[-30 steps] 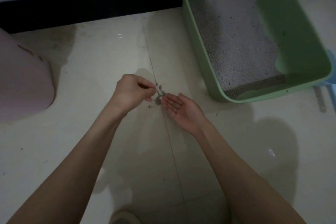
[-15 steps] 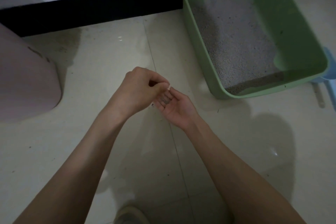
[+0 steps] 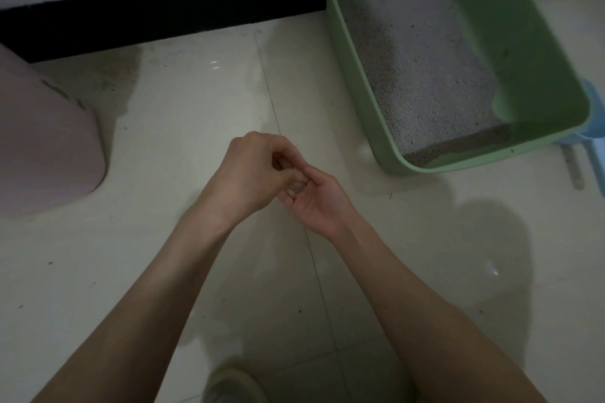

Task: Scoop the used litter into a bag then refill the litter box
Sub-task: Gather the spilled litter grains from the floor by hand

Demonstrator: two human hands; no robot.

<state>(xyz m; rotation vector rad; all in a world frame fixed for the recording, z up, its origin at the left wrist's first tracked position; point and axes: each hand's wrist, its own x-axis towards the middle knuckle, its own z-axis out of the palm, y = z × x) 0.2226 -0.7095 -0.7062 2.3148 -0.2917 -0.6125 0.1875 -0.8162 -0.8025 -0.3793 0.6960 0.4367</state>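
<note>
The right hand [image 3: 319, 203] was cupped palm-up at frame centre, apparently so spilled litter grains [image 3: 296, 187] could be collected. The left hand [image 3: 252, 170] was pinched nearly closed above it; whether grains remained in that grip could not be told.

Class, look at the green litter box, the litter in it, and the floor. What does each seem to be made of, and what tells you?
Litter box: likely moulded plastic, with smooth matte green walls and a rounded rim.
Litter: fine pale grey granules, perhaps clay or mineral; the type is unclear.
Floor: probably glazed tile, cream and glossy, with light reflections and a thin straight joint line.
</note>
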